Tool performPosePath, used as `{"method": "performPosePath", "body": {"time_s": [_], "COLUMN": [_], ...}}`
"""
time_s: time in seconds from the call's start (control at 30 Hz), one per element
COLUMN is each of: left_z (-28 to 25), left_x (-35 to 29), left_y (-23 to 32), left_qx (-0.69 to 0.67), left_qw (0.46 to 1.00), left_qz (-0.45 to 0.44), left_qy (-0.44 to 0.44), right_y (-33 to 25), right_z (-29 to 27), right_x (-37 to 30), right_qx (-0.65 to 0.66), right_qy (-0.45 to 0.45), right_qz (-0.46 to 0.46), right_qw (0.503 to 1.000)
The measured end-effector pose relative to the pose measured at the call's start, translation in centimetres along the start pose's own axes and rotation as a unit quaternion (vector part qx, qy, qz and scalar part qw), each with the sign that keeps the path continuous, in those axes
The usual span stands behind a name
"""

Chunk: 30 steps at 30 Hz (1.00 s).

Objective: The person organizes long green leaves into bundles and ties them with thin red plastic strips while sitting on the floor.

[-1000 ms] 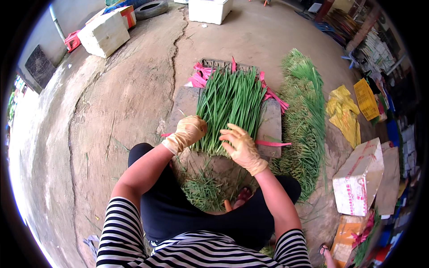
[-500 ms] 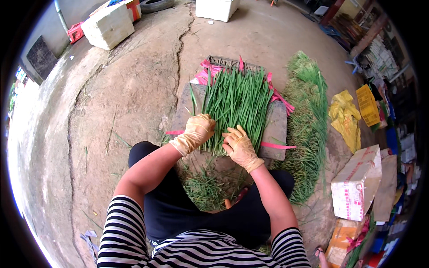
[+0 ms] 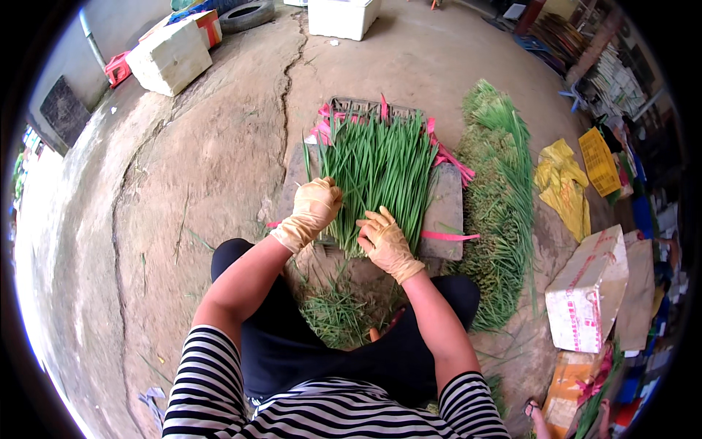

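A thick bundle of long green garlic chives (image 3: 384,164) lies on a low grey board (image 3: 443,212), tips away from me and pale ends toward me. My left hand (image 3: 316,207), in a cream rubber glove, is curled closed at the bundle's left edge. A few chive blades rise just beyond its fingers, which hide the grip itself. My right hand (image 3: 387,243), gloved alike, rests at the near right part of the bundle, fingers apart and slightly bent. Pink ribbon (image 3: 450,236) runs out from under the chives on the right, with more at the far corners.
Right of the board lies a long heap of chives (image 3: 501,212). Trimmings (image 3: 335,311) litter the ground between my legs. Farther right are a yellow bag (image 3: 561,183), a yellow crate (image 3: 601,162) and a carton (image 3: 587,289). White foam boxes (image 3: 170,58) and a tyre (image 3: 247,16) stand far off.
My left hand has shifted slightly left and outward from the bundle's edge. My right hand stays on the chives with its fingers a little changed. The whole view has shifted slightly.
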State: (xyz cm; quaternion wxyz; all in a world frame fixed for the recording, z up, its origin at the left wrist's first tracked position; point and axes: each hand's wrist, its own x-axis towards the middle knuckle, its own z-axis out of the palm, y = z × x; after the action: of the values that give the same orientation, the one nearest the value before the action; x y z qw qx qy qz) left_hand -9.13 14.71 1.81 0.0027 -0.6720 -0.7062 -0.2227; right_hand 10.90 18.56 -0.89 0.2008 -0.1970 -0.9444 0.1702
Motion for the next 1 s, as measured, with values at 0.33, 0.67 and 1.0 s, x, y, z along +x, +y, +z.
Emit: {"method": "performPosePath", "body": {"time_s": [0.33, 0.67, 1.0], "left_z": [-1.0, 0.7, -0.9], "left_x": [0.0, 1.8, 1.3], "left_y": [-0.7, -2.5, -1.9], "left_qx": [-0.232, -0.253, -0.452], "left_qw": [0.929, 0.924, 0.855], "left_qz": [-0.217, -0.275, -0.24], "left_qy": [-0.191, -0.08, -0.079], "right_y": [-3.3, -3.4, -3.6], "right_z": [1.4, 2.2, 2.3], "right_x": [1.5, 1.5, 2.1], "right_qx": [-0.136, -0.162, -0.169], "right_qy": [-0.028, -0.108, -0.091], "right_qz": [-0.1, -0.071, -0.032], "right_qw": [0.985, 0.978, 0.981]}}
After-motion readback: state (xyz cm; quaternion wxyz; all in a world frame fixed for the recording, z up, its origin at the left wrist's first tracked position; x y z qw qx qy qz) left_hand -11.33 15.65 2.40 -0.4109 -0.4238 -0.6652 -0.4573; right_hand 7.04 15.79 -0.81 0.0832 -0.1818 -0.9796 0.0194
